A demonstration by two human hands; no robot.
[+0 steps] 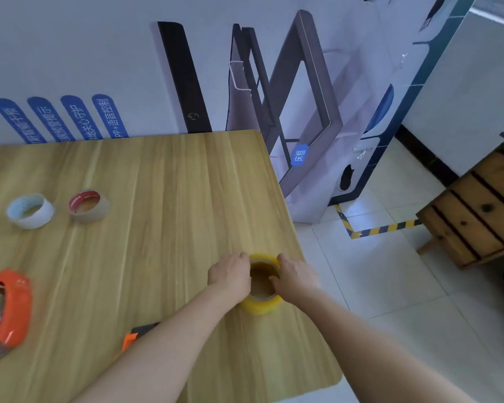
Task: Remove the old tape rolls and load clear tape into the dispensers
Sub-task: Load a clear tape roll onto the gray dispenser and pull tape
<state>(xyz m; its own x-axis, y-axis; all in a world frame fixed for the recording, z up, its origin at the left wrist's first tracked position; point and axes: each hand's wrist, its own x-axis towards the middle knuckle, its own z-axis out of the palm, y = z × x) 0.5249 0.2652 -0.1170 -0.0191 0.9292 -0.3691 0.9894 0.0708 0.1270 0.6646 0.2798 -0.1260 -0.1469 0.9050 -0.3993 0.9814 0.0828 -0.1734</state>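
Gripping the yellow tape roll (263,301) between them, both hands' fingers (243,258) hold it flat, core opening upward.

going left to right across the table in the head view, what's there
orange tape dispenser → white tape roll → red-cored tape roll → second orange dispenser, mostly hidden by the forearm → left hand → yellow tape roll → right hand

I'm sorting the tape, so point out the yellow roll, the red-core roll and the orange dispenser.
yellow tape roll (261,308): head view, lower outer wall.
red-core tape roll (95,215): head view, tan outer wall.
orange tape dispenser (15,306): head view, curved orange body.
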